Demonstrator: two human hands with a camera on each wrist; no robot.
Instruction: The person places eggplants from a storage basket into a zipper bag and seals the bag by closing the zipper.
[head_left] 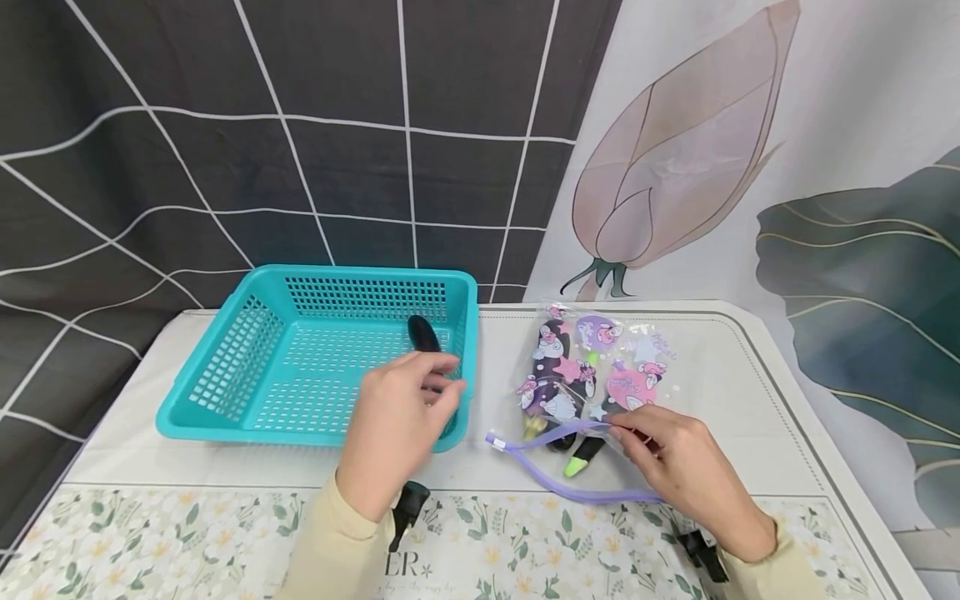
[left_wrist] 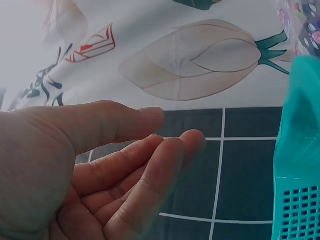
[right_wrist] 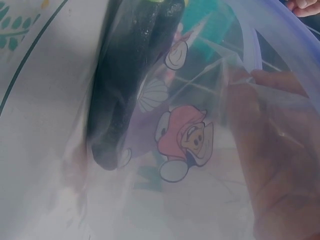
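My left hand (head_left: 405, 417) hovers over the right end of a turquoise basket (head_left: 213, 433), its fingers loosely bent. In the left wrist view, nothing lies between the thumb (left_wrist: 125, 120) and fingertips. Beyond that hand, a black, round-ended long thing (head_left: 423, 333) lies in the basket, its lower part hidden. With my right hand (head_left: 690, 454) I pinch the purple zip edge of a clear printed bag (head_left: 652, 350), whose mouth gapes toward me. Inside the bag are several dark long things, one with a light green tip (head_left: 576, 467); the right wrist view shows a dark, eggplant-like one (right_wrist: 120, 95) through the plastic.
Basket and bag stand side by side on a white table (head_left: 495, 467) with a floral strip (head_left: 187, 533) along the front. A dark gridded cloth (head_left: 337, 167) hangs behind the basket, and a white flower-printed cloth (head_left: 847, 108) behind the bag.
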